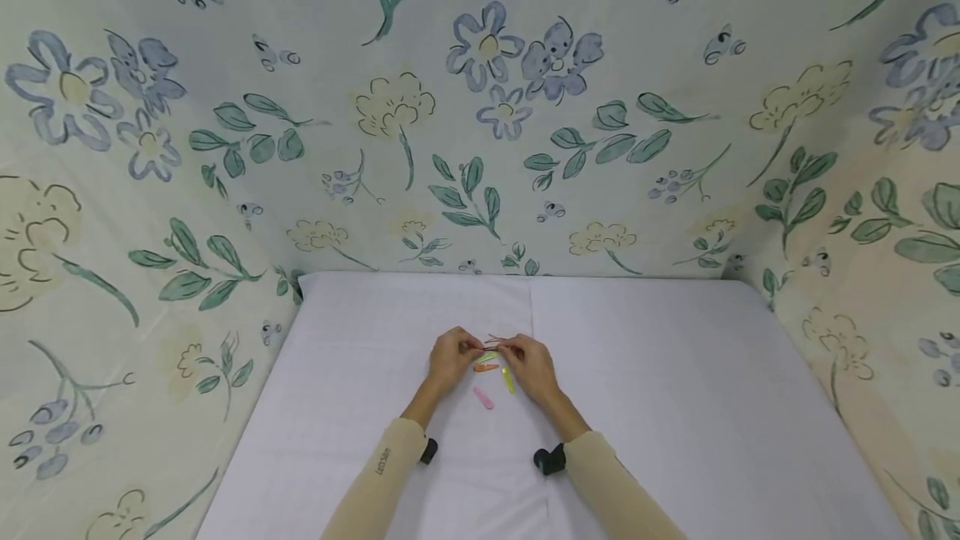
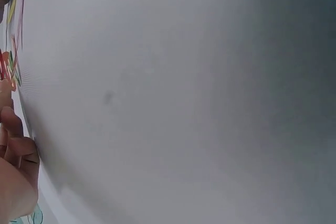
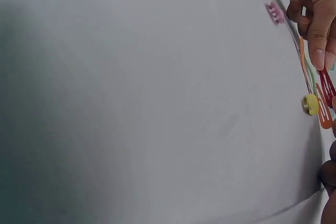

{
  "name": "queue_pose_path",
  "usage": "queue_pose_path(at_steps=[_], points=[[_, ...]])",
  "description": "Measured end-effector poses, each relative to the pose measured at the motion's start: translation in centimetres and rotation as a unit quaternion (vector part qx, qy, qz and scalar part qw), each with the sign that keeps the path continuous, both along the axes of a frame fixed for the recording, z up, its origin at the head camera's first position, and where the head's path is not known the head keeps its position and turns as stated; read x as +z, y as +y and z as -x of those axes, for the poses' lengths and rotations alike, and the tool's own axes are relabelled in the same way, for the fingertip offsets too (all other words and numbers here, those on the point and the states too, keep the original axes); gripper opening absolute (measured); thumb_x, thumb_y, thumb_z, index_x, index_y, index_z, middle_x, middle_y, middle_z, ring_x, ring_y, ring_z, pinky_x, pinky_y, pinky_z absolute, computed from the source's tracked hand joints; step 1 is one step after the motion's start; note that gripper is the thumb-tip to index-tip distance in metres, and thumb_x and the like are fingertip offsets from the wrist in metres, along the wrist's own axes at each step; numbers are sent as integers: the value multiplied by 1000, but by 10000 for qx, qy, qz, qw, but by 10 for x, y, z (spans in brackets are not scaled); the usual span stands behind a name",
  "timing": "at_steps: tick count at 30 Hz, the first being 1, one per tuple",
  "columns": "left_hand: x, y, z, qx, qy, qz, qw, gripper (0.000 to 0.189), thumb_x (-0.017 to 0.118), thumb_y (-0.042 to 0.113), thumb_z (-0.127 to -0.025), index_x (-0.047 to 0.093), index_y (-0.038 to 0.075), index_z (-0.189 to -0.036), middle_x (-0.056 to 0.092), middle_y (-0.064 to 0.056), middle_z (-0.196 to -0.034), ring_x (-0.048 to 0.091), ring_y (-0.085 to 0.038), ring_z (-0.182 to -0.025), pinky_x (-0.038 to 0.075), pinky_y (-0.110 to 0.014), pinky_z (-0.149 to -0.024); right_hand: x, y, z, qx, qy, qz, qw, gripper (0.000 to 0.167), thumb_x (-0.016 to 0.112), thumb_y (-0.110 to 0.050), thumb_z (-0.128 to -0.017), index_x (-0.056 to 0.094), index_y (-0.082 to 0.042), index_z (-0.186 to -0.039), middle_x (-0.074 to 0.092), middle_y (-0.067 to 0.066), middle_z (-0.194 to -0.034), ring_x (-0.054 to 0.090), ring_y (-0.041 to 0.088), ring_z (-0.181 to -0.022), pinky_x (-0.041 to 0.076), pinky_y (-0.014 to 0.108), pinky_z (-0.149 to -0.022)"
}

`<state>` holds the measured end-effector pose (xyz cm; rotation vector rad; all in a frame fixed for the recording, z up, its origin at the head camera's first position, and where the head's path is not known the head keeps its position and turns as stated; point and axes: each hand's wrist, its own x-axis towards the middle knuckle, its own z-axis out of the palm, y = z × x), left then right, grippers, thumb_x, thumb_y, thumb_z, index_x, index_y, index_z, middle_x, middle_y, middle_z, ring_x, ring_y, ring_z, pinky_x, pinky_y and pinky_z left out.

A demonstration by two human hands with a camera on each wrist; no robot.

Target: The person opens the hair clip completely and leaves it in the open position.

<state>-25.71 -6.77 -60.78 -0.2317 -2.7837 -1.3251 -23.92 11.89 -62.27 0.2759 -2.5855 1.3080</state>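
Both hands meet over the white cloth in the head view, with a dark red snap hair clip between their fingertips. My left hand pinches one end with thumb and fingers. The other end is pinched by my right hand, partly cut off in its own wrist view. Just below the fingers lie a yellow-green clip and an orange clip. A yellow clip rests near the right fingers. Nearer the person lies a pink clip.
A white cloth covers the table. Floral fabric hangs behind and along both sides. Dark wrist cameras, such as the right one, sit at the sleeve ends.
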Motion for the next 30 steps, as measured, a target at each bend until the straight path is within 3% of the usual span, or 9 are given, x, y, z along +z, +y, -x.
queue_pose_path(at_steps=[7,15,30], points=[[2,-3,2,-303,342,-243,9987,7,85,7,-83,82,2,-87,71,-7,-88,57,-13,-76,43,-19,-66,4,1,-1,178,-299,175,9992,11,68,-17,-101,76,-9,-102,67,2,-82,50,8,-70,40,21,-65],[1,-7,4,-475,354,-469,9971,5,84,3,-83,83,2,-87,71,-9,-87,58,-13,-78,43,-17,-67,8,2,1,368,-401,122,9984,8,70,-15,-99,76,-9,-101,68,2,-85,51,9,-74,41,21,-66],[0,-7,7,-404,221,-314,9984,6,84,9,-83,84,6,-88,71,-5,-86,54,-8,-76,43,-17,-66,3,7,0,209,-345,282,9988,8,74,-17,-96,78,-11,-100,70,1,-84,53,8,-74,43,20,-68]])
